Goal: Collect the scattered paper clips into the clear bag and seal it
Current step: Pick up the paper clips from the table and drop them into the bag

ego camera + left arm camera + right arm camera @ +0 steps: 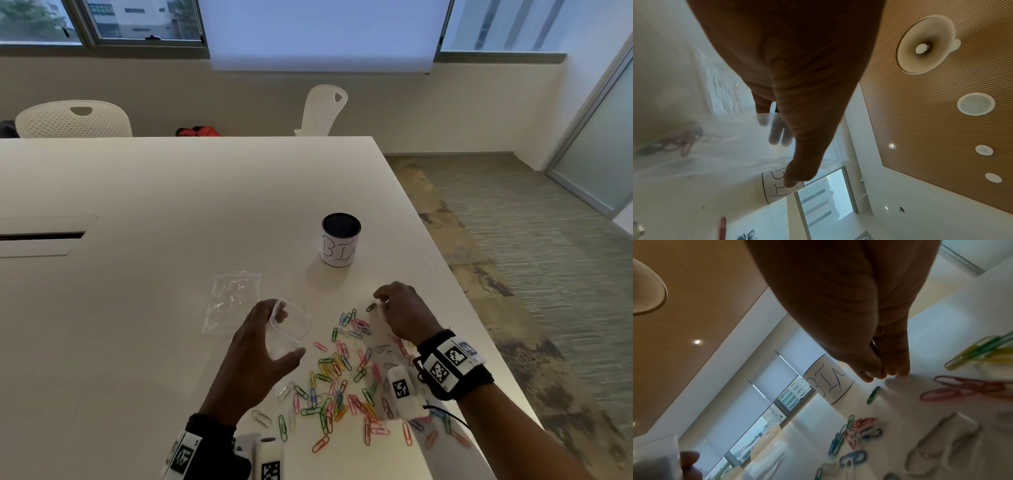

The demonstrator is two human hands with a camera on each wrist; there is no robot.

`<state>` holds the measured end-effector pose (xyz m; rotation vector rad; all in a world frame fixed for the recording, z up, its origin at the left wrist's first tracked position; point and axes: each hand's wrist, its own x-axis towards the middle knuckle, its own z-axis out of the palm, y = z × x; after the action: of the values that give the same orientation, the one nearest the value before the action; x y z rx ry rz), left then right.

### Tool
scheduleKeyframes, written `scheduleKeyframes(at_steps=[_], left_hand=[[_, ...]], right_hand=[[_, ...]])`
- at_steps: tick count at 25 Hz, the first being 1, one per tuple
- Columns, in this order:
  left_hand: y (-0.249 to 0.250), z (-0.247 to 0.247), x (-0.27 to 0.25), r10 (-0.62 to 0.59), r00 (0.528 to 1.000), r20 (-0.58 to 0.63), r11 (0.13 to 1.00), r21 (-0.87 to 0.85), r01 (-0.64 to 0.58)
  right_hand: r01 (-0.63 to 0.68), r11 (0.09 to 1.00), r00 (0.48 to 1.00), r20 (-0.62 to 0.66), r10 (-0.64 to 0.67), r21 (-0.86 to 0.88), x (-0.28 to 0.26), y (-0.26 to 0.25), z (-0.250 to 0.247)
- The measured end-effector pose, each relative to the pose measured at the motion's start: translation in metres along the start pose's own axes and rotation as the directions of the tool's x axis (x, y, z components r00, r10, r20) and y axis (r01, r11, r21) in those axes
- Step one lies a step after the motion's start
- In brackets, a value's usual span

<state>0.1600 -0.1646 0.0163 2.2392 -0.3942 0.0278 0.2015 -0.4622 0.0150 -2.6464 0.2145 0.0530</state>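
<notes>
Many coloured paper clips (337, 373) lie scattered on the white table (171, 192) in front of me. My left hand (287, 330) grips a clear bag (294, 317) just left of the pile, holding its mouth open with fingers and thumb. In the left wrist view the bag's film (719, 146) hangs under that hand (785, 159), with a few clips showing blurred through it. My right hand (382, 299) is at the pile's far edge with its fingertips bunched next to a green clip (371, 307). In the right wrist view its thumb and finger (881, 374) pinch a thin pale clip.
A second clear bag (233, 301) lies flat left of the held one. A dark cup labelled BIN (340, 240) stands beyond the hands. The table's right edge (479, 329) runs close past my right wrist. Two white chairs stand at the far side.
</notes>
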Motion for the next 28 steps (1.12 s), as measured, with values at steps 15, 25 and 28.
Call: scheduleKeyframes(at_steps=[15,25,28], left_hand=[[0.001,0.0,0.001,-0.008,1.0,0.004,1.0,-0.001,0.008],[-0.001,-0.002,0.002,-0.004,1.0,-0.013,1.0,0.002,0.004],[-0.002,-0.003,0.001,-0.009,1.0,-0.013,1.0,-0.001,0.009]], right_hand=[[0.488,0.87,0.784,0.471,-0.403,-0.068,-0.011,-0.023,0.0],[0.474,0.877,0.853,0.286,-0.437,-0.074,-0.035,-0.015,0.013],[0.475,0.869,0.861,0.28,-0.425,-0.137,-0.037,-0.018,0.017]])
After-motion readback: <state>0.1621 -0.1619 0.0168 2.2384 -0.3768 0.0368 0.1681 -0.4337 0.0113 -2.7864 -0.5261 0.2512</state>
